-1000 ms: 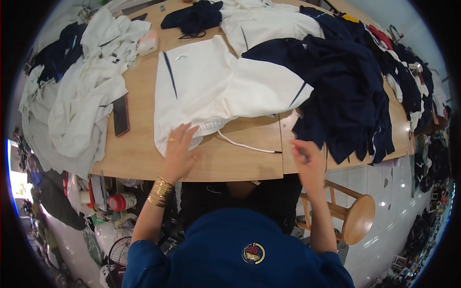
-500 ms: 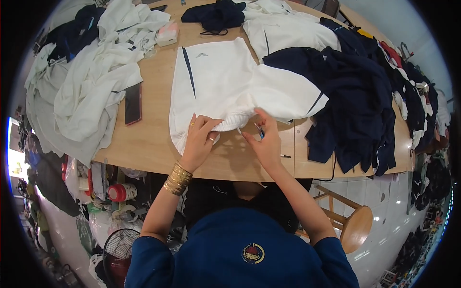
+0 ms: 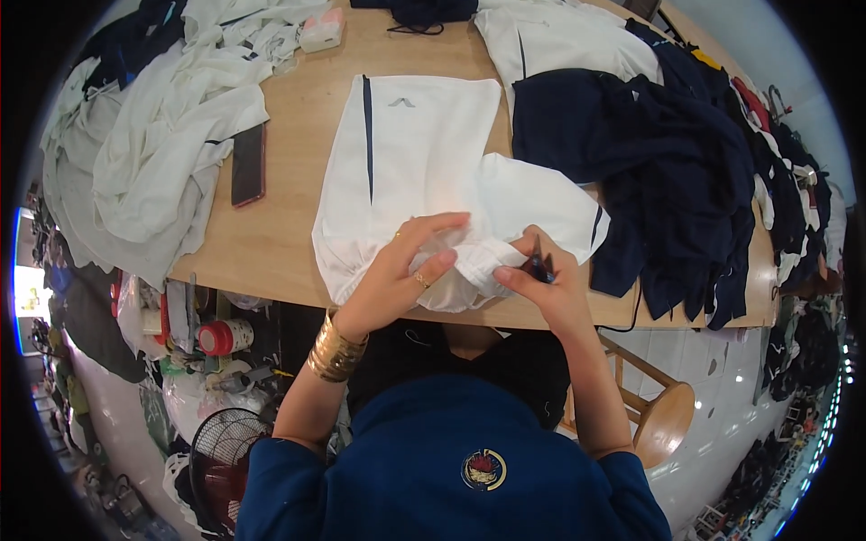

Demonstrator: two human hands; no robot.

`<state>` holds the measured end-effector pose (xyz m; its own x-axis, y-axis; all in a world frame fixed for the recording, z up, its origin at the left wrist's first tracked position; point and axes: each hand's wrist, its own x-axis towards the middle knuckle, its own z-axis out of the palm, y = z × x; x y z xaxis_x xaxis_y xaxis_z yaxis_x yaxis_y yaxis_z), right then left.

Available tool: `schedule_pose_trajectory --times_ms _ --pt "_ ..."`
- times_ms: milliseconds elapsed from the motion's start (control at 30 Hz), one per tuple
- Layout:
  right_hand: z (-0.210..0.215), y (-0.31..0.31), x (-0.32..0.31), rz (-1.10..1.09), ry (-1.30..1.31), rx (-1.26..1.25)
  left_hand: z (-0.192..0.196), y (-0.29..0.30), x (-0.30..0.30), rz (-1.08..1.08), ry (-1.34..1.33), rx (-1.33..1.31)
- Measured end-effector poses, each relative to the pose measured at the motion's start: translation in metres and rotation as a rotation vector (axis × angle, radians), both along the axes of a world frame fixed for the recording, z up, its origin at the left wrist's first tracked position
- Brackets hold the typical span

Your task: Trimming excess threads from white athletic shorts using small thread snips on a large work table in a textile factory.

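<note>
White shorts with dark side stripes and a small grey mark lie on the table before me, their gathered elastic waistband near the front edge. My right hand pinches the waistband between thumb and fingers. Tucked in that same hand is a small dark pointed tool, apparently thread snips, partly hidden by the fingers. My left hand rests at the waistband's left side, thumb and forefinger apart over the white cloth. Its lower fingers are partly hidden.
Heaped white garments cover the table's left, beside a dark phone. Navy garments pile up on the right. A small pink-and-white box stands farther back. Below are a wooden stool and a fan.
The shorts' waistband has been turned and drawn closer to the table's front edge. My right hand has moved right and down onto the waistband; the left hand has shifted right, its fingers opening.
</note>
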<state>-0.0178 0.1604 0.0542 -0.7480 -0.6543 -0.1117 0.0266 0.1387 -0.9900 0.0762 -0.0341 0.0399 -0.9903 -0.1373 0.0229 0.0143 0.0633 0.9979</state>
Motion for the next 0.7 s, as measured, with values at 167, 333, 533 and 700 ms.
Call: schedule_pose_trajectory --times_ms 167,333,533,700 --pt "0.01 0.018 0.005 0.039 0.23 0.032 0.001 -0.004 -0.008 -0.436 -0.204 0.095" --pt "-0.012 0.03 0.009 -0.075 0.145 0.015 -0.005 0.016 -0.014 -0.361 -0.18 0.23" --pt "0.001 0.037 0.017 -0.23 0.131 0.17 0.002 0.033 -0.011 -0.266 -0.226 0.431" --pt "0.03 0.053 0.03 -0.302 0.422 0.332 0.006 0.04 -0.008 -0.242 -0.231 0.426"
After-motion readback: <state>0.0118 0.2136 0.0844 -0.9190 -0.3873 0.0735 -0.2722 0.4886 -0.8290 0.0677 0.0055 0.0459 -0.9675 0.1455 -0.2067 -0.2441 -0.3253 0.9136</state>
